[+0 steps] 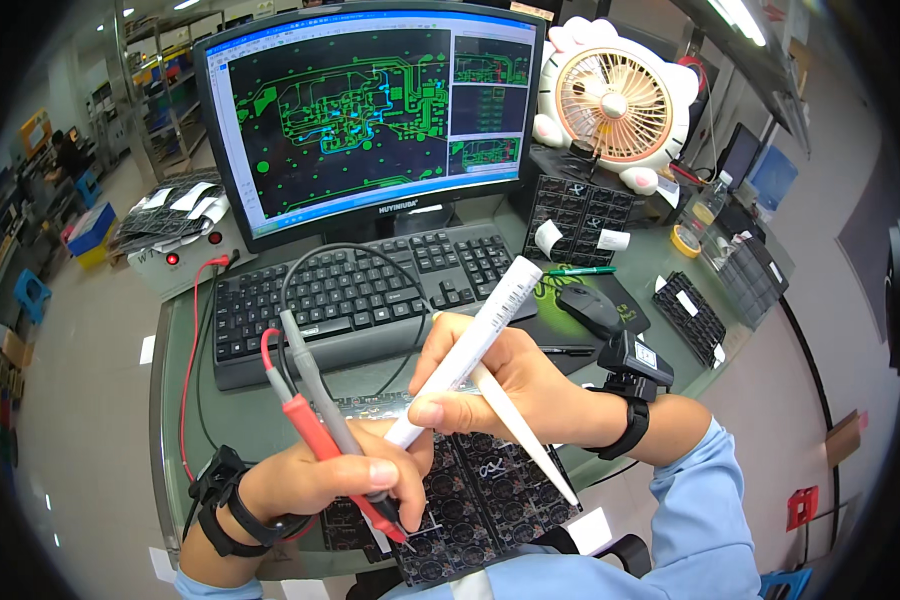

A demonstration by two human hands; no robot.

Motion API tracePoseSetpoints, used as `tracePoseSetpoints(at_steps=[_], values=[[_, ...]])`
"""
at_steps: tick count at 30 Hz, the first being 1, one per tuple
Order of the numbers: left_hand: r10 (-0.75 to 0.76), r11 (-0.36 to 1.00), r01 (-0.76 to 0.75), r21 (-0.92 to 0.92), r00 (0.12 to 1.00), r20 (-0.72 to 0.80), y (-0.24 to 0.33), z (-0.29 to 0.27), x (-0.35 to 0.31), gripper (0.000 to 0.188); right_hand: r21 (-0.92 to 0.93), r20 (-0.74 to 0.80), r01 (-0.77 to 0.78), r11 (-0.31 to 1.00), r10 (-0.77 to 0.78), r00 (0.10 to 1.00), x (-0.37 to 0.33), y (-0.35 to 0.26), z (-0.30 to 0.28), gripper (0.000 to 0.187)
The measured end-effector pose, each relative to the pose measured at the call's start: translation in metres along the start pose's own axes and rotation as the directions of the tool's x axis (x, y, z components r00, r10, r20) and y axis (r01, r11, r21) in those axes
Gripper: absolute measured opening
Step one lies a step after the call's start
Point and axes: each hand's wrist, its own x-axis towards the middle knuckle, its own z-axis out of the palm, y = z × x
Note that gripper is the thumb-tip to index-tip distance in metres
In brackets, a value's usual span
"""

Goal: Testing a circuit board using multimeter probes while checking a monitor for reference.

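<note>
My left hand (345, 478) is closed around a red test probe (315, 428) and a grey test probe (320, 385), their tips close together, pointing down over a black circuit board panel (490, 490). My right hand (510, 375) grips a white marker pen (485, 325), slanted with its upper end away from me. A slim white tapered stick (525, 435) also sits in that hand, pointing down to the right. The marker's lower end meets my left fingers; whether they hold it too is hidden. Beneath the hands, the board panel lies close to my body.
Behind the hands stand a black keyboard (370, 290) and a monitor (360, 120) showing a green board layout. A mouse (588, 308), a green pen (582, 271) and a fan (615, 100) are to the right. A red probe lead (187, 400) runs to a box (165, 265) at left.
</note>
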Motion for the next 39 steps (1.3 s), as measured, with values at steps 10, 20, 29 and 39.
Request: tracePoseSetpoints(at_steps=[10,20,29,39], values=[[0.119,0.986,-0.114,-0.120,0.992,0.036,-0.016,0.003,-0.013,0.048,0.155,-0.207,0.146,0.977,-0.112,0.972,-0.010,0.005,-0.003,0.019],[0.018,0.952,-0.036,0.305,0.998,0.060,-0.017,0.002,-0.025,0.053,-0.506,-0.002,0.013,0.862,-0.016,1.000,-0.013,0.034,-0.006,0.025],[-0.032,0.961,0.019,0.274,0.999,0.043,-0.016,0.001,-0.027,0.052,-0.579,-0.009,0.003,0.816,-0.010,1.000,-0.012,0.032,-0.006,0.022],[0.135,0.991,-0.135,-0.006,0.990,0.029,-0.034,-0.007,-0.029,0.052,-0.606,0.199,0.299,0.737,-0.224,0.954,-0.055,0.013,-0.015,0.012]])
